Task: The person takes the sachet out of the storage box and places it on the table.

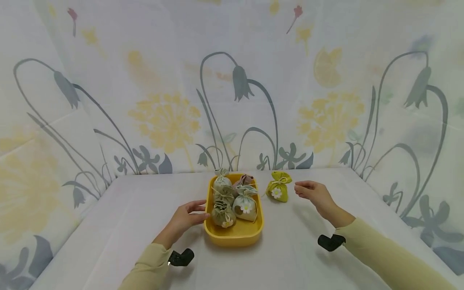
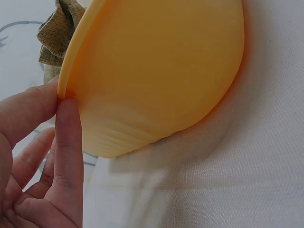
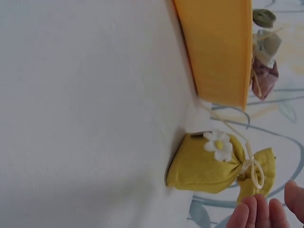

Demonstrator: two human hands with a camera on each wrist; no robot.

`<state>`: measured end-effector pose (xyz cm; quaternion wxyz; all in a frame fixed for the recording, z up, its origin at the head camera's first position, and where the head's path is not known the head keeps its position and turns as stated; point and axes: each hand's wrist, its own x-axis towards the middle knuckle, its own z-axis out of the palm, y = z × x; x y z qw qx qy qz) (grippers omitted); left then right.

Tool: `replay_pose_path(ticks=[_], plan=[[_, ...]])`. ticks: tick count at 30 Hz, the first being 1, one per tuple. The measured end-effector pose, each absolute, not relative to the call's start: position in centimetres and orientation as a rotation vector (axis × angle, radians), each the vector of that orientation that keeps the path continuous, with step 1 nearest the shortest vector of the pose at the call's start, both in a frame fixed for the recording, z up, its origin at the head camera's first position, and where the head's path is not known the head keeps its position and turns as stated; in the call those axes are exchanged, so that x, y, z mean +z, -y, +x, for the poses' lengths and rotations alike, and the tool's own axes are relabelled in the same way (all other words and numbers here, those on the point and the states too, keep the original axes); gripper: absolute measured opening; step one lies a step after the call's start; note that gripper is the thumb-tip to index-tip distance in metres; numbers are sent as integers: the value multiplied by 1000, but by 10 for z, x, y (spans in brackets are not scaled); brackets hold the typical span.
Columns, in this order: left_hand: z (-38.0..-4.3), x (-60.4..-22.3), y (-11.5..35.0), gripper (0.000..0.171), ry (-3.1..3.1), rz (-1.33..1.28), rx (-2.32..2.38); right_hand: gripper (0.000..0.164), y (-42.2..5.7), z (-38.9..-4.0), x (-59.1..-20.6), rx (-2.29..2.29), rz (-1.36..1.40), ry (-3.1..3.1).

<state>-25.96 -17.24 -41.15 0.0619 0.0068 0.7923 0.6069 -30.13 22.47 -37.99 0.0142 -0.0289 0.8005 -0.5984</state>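
Note:
My left hand [image 1: 181,220] pinches the left rim of a yellow plastic tray [image 1: 235,241]; in the left wrist view the thumb and a finger [image 2: 69,137] meet on either side of that rim. Several small drawstring pouches sit in the tray, among them a pale one with a white flower [image 1: 246,205] and an olive one [image 1: 222,215]. Right of the tray, a yellow-green drawstring pouch [image 1: 278,189] with a white flower stands on the table. Beside it my right hand [image 1: 319,197] is held empty, thumb apart from the fingers [image 3: 262,211], near the pouch's tied neck.
A white cloth covers the table [image 1: 290,257]. Behind it hangs a curtain [image 1: 246,133] printed with flowers. Small black devices [image 1: 331,242] are worn at both wrists. A mauve pouch [image 1: 243,180] lies at the tray's back right.

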Motion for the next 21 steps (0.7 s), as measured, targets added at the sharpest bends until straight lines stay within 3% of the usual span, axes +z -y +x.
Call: replay_pose_path(ticks=[21], plan=[[-258,-413,172,57,-2392,26,1855,39,-174,-270,-364,-1898,-278,-2333]])
